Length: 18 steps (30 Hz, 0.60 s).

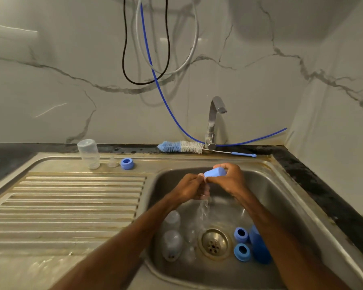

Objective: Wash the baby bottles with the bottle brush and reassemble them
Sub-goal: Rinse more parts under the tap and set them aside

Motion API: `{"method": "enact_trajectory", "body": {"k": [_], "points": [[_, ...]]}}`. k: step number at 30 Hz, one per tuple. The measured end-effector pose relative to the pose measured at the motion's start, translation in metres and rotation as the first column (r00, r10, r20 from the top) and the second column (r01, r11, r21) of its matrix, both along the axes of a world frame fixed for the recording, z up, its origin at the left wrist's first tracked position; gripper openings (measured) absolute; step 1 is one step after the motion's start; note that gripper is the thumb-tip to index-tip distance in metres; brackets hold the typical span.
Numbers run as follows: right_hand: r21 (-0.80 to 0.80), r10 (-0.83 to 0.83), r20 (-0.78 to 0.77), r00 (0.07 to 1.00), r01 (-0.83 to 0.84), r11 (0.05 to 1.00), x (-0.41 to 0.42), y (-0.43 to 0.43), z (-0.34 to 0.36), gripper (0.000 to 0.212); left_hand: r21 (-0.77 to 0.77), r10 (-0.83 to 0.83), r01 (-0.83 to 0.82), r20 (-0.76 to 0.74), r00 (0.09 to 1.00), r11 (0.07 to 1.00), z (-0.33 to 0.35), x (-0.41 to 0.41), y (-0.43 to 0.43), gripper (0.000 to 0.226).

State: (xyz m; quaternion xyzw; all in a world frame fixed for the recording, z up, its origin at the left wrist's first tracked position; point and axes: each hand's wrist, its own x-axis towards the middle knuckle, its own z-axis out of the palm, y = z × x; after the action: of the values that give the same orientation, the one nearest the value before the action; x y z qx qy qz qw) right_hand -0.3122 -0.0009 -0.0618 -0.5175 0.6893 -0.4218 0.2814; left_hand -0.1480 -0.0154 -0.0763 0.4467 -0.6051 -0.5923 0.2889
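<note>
The left hand [192, 186] and right hand [228, 180] grip the blue cap [215, 172] together, in front of the tap [215, 120]. The brush [181, 146] lies crosswise at the tap's foot, handle rightward, nearer the right hand.

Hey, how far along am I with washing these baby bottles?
Looks done: one bottle, nipple and blue ring on the drainboard, not reassembled. In hand: left hand and right hand hold a blue cap, water running off. Left: two bottles, two rings, another cap in the sink; brush lies by the tap.
</note>
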Motion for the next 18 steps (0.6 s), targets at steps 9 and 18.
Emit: {"method": "enact_trajectory", "body": {"k": [9, 18], "points": [[-0.101, 0.120, -0.213, 0.970, -0.144, 0.984, 0.036, -0.018, -0.018, 0.033, -0.551, 0.402, -0.090, 0.479, 0.780, 0.829, 0.010, 0.087, -0.007, 0.007], [-0.115, 0.297, -0.296, 0.908, -0.342, 0.933, 0.156, -0.077, 0.005, 0.066, -0.691, 0.670, -0.140, 0.599, 0.440, 0.709, 0.012, 0.155, -0.017, 0.008]]}}
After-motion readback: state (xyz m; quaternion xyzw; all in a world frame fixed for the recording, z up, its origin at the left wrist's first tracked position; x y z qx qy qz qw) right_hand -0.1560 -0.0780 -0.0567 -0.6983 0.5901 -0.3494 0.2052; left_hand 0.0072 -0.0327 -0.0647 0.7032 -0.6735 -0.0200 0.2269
